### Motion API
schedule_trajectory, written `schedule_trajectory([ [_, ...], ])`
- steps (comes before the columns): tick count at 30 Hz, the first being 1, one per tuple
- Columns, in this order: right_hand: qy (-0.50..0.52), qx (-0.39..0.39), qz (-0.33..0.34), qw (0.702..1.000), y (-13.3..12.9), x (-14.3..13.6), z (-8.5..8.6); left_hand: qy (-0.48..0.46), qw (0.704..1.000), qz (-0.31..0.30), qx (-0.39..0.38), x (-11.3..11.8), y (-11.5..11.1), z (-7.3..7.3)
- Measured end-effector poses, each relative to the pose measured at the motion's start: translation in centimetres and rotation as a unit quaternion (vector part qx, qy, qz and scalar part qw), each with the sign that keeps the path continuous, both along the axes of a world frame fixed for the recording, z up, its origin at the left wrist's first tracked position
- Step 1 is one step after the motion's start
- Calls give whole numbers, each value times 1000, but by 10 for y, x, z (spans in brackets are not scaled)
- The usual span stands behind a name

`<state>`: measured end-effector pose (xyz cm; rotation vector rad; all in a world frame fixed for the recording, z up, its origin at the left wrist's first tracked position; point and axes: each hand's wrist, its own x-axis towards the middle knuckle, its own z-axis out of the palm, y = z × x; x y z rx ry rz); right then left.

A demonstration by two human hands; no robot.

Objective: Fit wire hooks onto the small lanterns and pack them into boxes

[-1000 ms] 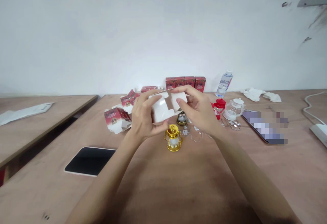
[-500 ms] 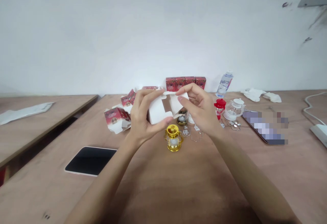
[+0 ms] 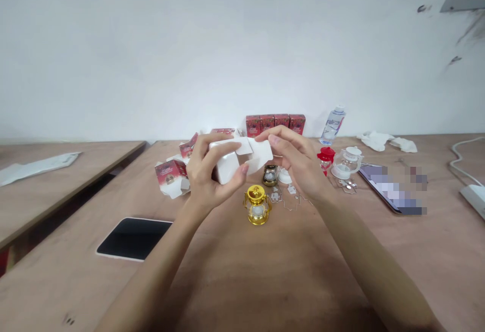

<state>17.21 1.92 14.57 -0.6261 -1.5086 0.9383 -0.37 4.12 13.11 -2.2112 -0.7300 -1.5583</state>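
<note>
A small white cardboard box [image 3: 227, 167] is held up over the table, with its flaps at the right end. Wrapped round its body is my left hand [image 3: 206, 173], the thumb along the lower edge. My right hand [image 3: 297, 157] pinches the long end flap between thumb and forefinger. Just below the box, a gold mini lantern [image 3: 256, 205] stands upright on the table. Behind it stands a dark bronze lantern [image 3: 270, 176], partly hidden by the right hand. A red lantern [image 3: 326, 158] and a white lantern [image 3: 346, 161] stand to the right.
Red printed boxes [image 3: 275, 124] line the wall, and opened red cartons [image 3: 172, 175] lie at left. A black-screened phone [image 3: 134, 238] is at front left. Metal outline pieces [image 3: 290, 201] lie behind the gold lantern. At right are a bottle [image 3: 333, 125] and another phone [image 3: 390, 188].
The box has tilted and shifted slightly left in my hands. Its opening, visible before, is now covered by the flaps. My right hand stays at the flap end.
</note>
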Motion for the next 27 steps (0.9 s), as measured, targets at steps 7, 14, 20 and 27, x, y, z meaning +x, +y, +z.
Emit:
schedule_trajectory([
  [7,-7,6,30,1000,-1,3,1,-6,1000,10,8,-1,-2,1],
  [14,-12,-24,72,997,-3,-2,1,4,999,-19,45,2,-1,-2],
  [20,3,-37,32,999,-6,-9,-2,-6,996,-39,79,1,2,-5],
  [27,-39,-1,-23,999,-6,-13,-5,27,994,-36,97,-1,4,-6],
])
